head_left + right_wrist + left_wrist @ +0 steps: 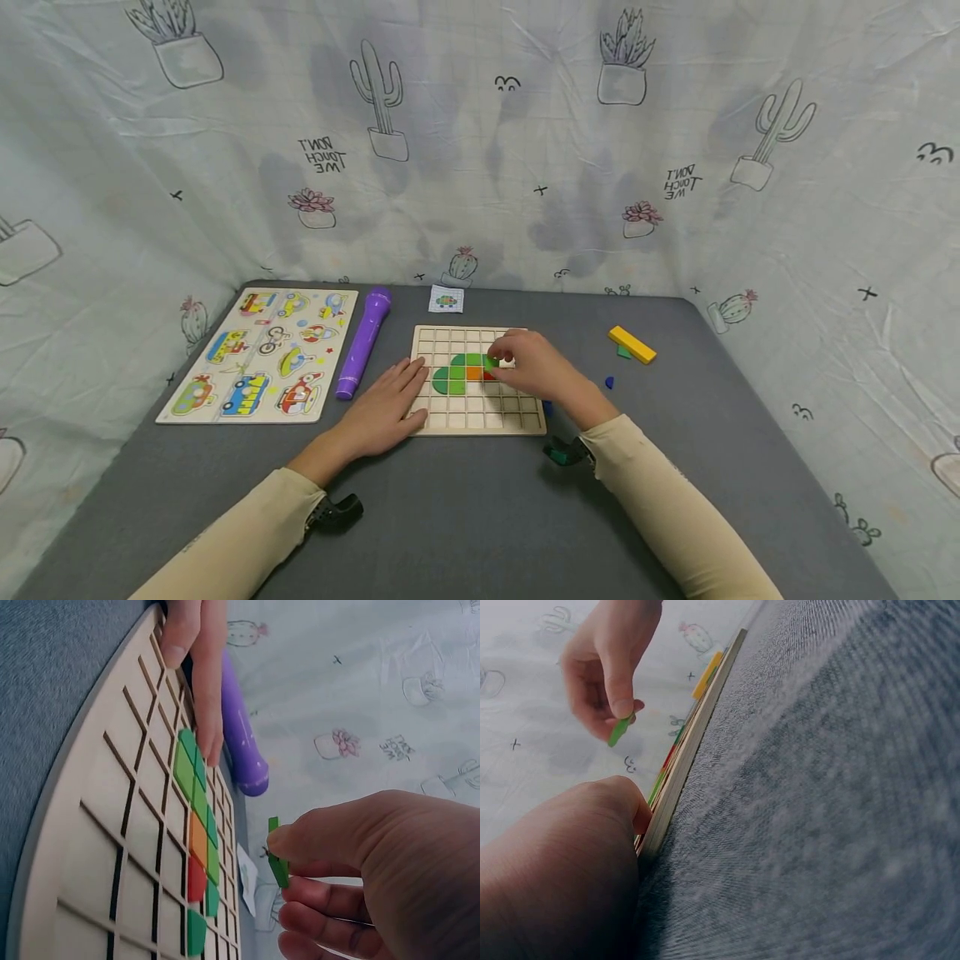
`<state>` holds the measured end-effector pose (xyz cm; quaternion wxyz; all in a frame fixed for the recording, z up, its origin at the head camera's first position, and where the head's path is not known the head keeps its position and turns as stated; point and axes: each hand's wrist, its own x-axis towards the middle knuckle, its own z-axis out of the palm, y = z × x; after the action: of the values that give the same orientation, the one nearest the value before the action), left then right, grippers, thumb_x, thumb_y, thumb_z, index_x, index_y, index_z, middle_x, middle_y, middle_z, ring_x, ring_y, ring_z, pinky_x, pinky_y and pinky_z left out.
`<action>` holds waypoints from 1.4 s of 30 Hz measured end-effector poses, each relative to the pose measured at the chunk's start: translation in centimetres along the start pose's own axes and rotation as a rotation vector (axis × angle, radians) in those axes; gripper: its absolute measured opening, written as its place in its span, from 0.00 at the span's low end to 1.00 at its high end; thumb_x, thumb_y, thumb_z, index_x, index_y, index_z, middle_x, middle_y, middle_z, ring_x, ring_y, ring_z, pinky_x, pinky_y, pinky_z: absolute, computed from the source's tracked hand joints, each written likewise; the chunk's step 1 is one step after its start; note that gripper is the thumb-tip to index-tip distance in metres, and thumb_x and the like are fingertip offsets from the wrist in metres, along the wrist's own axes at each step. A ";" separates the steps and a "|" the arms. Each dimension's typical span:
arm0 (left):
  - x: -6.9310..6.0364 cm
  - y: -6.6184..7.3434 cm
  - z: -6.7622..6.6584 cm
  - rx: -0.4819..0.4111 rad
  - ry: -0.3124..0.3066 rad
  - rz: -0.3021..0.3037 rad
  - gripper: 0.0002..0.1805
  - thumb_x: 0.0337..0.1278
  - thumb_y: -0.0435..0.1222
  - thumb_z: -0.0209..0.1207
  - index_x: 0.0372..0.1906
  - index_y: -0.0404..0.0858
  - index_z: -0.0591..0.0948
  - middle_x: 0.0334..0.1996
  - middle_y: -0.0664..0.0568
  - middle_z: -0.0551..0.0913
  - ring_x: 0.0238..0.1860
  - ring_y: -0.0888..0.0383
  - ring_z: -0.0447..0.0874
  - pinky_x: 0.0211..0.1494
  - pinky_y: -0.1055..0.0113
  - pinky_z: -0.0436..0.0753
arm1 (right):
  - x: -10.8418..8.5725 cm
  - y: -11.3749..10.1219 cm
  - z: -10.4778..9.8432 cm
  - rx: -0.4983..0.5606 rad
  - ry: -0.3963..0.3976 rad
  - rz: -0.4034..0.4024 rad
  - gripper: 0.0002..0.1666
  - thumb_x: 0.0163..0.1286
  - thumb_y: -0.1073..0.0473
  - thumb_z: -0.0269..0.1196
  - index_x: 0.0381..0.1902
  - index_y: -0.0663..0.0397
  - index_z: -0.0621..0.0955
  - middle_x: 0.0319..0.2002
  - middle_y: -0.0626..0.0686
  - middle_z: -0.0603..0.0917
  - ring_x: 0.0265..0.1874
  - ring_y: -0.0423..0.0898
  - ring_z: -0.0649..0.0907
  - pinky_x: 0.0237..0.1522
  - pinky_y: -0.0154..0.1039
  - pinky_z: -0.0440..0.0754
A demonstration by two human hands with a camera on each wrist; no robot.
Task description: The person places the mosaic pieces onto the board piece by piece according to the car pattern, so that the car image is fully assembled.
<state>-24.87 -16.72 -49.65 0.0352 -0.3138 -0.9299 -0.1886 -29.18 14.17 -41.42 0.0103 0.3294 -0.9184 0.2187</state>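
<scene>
A wooden grid board [480, 432] holds a cluster of green pieces [457, 387], an orange piece [474, 373] and a red piece [196, 880]. My left hand [378, 412] rests flat with straight fingers on the board's left edge. Above the board, my right hand [532, 367] pinches a small green piece [278, 859] between thumb and fingers; the left wrist view also shows this green piece [618, 733] off the surface. Another green piece [196, 932] lies on the grid beside the red one.
Behind the board lies a small pattern card [446, 299]. A purple microphone-shaped object [364, 342] and a picture puzzle board [258, 356] are on the left. To the right are a yellow block [632, 344], a green piece [624, 352] and a blue piece [609, 382].
</scene>
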 end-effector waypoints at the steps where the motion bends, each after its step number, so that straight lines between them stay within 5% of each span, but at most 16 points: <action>1: 0.0 0.0 0.0 0.001 -0.002 -0.001 0.41 0.80 0.47 0.55 0.84 0.26 0.60 0.85 0.34 0.56 0.85 0.35 0.49 0.87 0.44 0.51 | 0.1 -0.1 0.2 0.001 -0.002 -0.005 0.10 0.73 0.60 0.74 0.50 0.54 0.90 0.44 0.49 0.87 0.44 0.50 0.85 0.48 0.44 0.86; 19: 0.0 0.1 0.0 0.007 0.006 0.013 0.41 0.80 0.47 0.55 0.83 0.25 0.61 0.85 0.34 0.56 0.85 0.34 0.49 0.86 0.43 0.52 | 1.0 -1.1 3.1 -0.065 -0.053 -0.005 0.07 0.70 0.59 0.77 0.44 0.52 0.90 0.37 0.47 0.83 0.34 0.42 0.77 0.39 0.40 0.78; 42: 0.0 0.1 -0.1 0.001 0.010 0.008 0.41 0.79 0.46 0.55 0.83 0.25 0.62 0.84 0.33 0.57 0.85 0.34 0.50 0.86 0.43 0.52 | 1.0 -0.9 3.6 -0.067 -0.093 -0.030 0.07 0.71 0.64 0.73 0.45 0.52 0.93 0.39 0.47 0.90 0.34 0.40 0.83 0.40 0.40 0.85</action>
<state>-24.81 -16.64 -49.48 0.0408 -0.3164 -0.9286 -0.1898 -28.91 11.47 -44.15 -0.0183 0.3523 -0.9198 0.1719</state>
